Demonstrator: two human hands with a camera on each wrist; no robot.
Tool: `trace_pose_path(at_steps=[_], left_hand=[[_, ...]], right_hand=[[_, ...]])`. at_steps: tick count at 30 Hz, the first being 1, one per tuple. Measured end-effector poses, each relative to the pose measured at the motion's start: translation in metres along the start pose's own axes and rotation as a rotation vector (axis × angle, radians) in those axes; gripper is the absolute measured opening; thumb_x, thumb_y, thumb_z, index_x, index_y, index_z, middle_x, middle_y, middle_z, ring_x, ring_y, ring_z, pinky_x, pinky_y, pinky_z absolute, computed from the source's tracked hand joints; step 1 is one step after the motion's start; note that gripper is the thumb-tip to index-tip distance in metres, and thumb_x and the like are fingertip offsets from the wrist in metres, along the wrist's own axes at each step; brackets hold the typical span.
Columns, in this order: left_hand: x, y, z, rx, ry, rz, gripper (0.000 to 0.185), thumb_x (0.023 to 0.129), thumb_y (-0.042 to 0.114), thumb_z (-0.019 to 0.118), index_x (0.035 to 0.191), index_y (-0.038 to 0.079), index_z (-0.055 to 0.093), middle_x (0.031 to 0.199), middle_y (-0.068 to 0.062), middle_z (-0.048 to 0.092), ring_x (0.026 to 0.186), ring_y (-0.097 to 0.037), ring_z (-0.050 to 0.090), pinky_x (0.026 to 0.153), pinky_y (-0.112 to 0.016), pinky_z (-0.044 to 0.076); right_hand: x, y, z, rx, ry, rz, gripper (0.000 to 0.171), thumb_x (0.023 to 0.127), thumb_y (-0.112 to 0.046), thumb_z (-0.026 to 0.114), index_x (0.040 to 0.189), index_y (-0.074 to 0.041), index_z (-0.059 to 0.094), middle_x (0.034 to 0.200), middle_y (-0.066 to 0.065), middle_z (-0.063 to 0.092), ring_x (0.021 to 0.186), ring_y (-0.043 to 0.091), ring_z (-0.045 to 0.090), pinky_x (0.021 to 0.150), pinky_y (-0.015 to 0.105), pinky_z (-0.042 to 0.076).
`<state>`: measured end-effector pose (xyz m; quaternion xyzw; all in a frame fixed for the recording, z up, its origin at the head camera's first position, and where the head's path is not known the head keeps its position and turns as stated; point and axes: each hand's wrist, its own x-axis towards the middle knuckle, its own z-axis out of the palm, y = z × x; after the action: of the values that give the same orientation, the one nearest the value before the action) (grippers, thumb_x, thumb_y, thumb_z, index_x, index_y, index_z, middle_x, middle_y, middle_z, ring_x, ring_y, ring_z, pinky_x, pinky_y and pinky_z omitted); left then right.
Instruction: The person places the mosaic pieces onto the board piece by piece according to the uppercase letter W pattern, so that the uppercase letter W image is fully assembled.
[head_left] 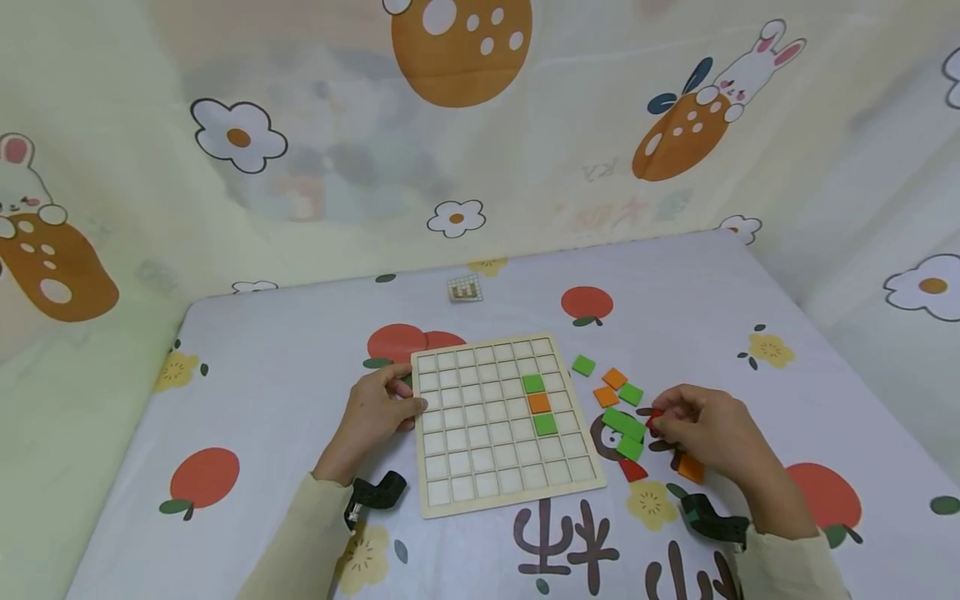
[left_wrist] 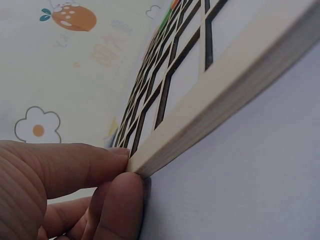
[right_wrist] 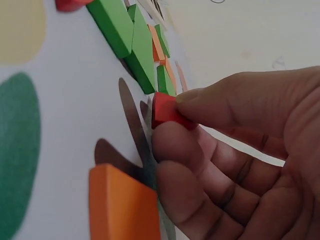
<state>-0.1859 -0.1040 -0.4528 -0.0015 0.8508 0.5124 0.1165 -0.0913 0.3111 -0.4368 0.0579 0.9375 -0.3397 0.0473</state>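
our right hand (head_left: 708, 433) pinches a small red tile (right_wrist: 167, 111) between thumb and curled fingertips, just above the cloth beside the loose green tiles (head_left: 626, 429) and orange tiles (head_left: 611, 385) to the right of the wooden grid board (head_left: 498, 421). our left hand (head_left: 375, 412) steadies the board's left edge, thumb on top and fingers (left_wrist: 120, 200) curled beneath the rim. the tile looks light, stiff and smooth-faced, so we judge its opposite edges the safest place to grip it.
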Motion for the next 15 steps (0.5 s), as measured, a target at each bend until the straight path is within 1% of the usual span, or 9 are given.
trace_pose_path(at_steps=[4,7,11,15], left_hand=[[0.001,0.0,0.0,0.012,0.003,-0.003,0.059,0.08,0.007,0.078,0.135,0.009,0.056,0.092,-0.01,0.057,0.061,-0.017,0.06,0.054,-0.026,0.055],[0.002,-0.001,0.001,0.022,0.006,-0.002,0.058,0.08,0.008,0.078,0.134,0.01,0.057,0.092,-0.01,0.057,0.06,-0.017,0.06,0.053,-0.026,0.055],[0.002,-0.002,0.001,0.027,0.007,0.0,0.057,0.08,0.007,0.078,0.133,0.01,0.058,0.091,-0.01,0.057,0.06,-0.017,0.06,0.054,-0.026,0.055],[0.002,-0.001,0.001,0.017,0.007,0.002,0.056,0.08,0.006,0.078,0.132,0.01,0.059,0.091,-0.01,0.057,0.06,-0.017,0.06,0.054,-0.026,0.055]], right_hand=[[-0.001,-0.001,0.0,0.069,-0.015,0.0,0.017,0.089,-0.013,0.065,0.105,-0.01,0.068,0.079,0.003,0.067,0.065,0.018,0.06,0.053,0.028,0.051],[-0.001,-0.004,0.001,0.156,-0.04,0.006,0.019,0.091,-0.012,0.064,0.108,-0.005,0.067,0.082,0.006,0.069,0.068,0.019,0.063,0.058,0.028,0.055],[-0.001,-0.013,0.004,0.286,-0.101,0.016,0.023,0.092,-0.015,0.066,0.109,0.0,0.066,0.087,0.01,0.07,0.072,0.022,0.065,0.065,0.029,0.058],[0.0,-0.023,0.012,0.393,-0.166,0.001,0.025,0.091,-0.014,0.067,0.108,0.004,0.065,0.088,0.013,0.07,0.074,0.023,0.067,0.067,0.032,0.059]])
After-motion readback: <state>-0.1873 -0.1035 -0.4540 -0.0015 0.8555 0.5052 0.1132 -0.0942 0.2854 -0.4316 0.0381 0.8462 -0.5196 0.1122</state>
